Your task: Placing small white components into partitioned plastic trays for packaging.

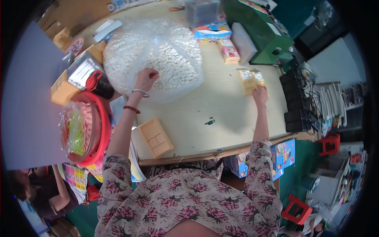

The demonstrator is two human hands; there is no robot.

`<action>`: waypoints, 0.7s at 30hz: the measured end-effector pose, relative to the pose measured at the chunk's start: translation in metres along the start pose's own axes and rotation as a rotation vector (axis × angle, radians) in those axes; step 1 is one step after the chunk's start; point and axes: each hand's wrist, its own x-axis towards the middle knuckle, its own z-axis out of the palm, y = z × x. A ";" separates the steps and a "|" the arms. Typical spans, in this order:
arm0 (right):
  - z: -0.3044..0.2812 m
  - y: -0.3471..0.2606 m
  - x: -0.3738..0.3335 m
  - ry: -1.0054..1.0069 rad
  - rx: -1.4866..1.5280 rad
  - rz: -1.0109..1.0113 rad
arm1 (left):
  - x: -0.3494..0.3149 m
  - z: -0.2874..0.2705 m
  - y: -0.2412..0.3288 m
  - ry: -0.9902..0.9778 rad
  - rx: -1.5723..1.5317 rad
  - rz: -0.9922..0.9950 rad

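A big clear plastic bag [185, 85] full of small white pieces [173, 67] lies opened out on the table. My left hand [147, 78] is over its near part, fingers curled together; whatever they may hold is too small to make out. Off to the right, my right hand [259, 94] is closed on the near right corner of a cream compartment tray [247, 86]. White pieces fill the far compartments of that tray. Another cream tray [156, 137], its divided compartments bare, rests near the table's front edge, left of my body.
At left stand a red basin [106, 130] with bagged pink and green things, a black red-lidded bottle [99, 84] and cream trays [63, 89]. A green box [258, 33] and small printed packs [229, 50] sit at the back right. Black boxes [297, 100] with cables line the right edge.
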 end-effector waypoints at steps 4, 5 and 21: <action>-0.016 -0.033 -0.022 0.242 0.010 0.071 | 0.006 0.004 -0.009 0.041 0.046 0.037; -0.021 -0.046 -0.030 0.234 0.021 0.053 | 0.005 0.005 -0.011 0.071 0.069 0.044; -0.082 -0.274 -0.228 -0.899 0.405 -0.771 | -0.016 -0.023 0.009 -0.036 0.186 0.061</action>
